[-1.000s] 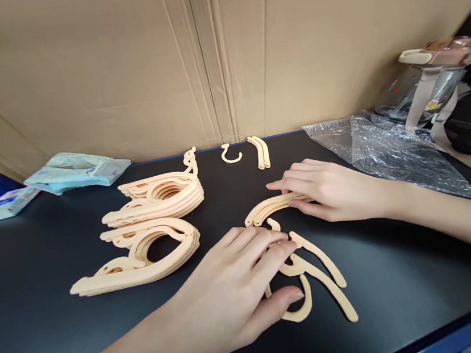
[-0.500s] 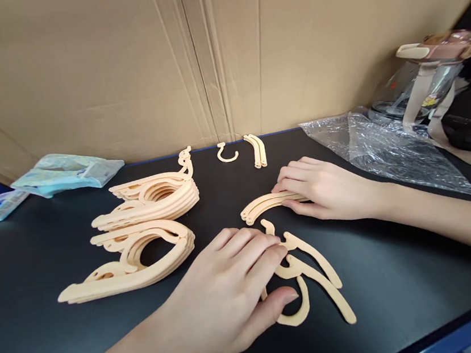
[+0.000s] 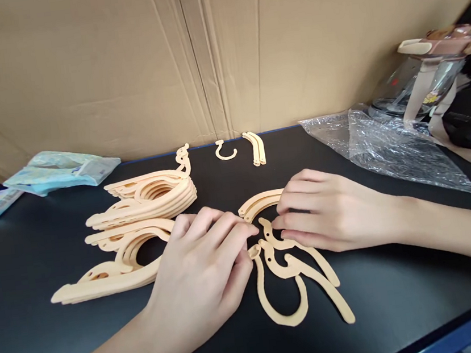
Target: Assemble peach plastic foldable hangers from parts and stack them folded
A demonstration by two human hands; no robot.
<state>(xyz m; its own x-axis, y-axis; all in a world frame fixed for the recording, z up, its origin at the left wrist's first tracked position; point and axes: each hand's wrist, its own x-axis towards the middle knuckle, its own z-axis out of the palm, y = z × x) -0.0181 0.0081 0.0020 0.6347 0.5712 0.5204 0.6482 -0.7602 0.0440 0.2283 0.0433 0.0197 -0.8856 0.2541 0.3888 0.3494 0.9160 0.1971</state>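
Loose cream plastic hanger parts (image 3: 293, 275) lie on the black tabletop (image 3: 402, 276) in front of me: a hook piece and two curved arms, overlapping. My left hand (image 3: 202, 275) rests palm down just left of them, fingers bent, fingertips at the top end of the hook piece. My right hand (image 3: 325, 211) comes in from the right, fingers curled, fingertips touching the upper ends of the arms. A pair of curved arms (image 3: 258, 202) lies under and behind its fingers.
Two stacks of assembled cream hangers (image 3: 144, 202) sit left of centre. A small hook (image 3: 225, 150) and a curved arm pair (image 3: 256, 147) lie by the cardboard wall (image 3: 220, 52). Blue tissue packs (image 3: 61, 170) are far left; a clear plastic bag (image 3: 387, 152) and a bottle (image 3: 430, 81) are right.
My left hand slid up and off the loose parts, uncovering the hook piece. My right hand left the curved arm pair and moved down to the loose parts' upper ends.
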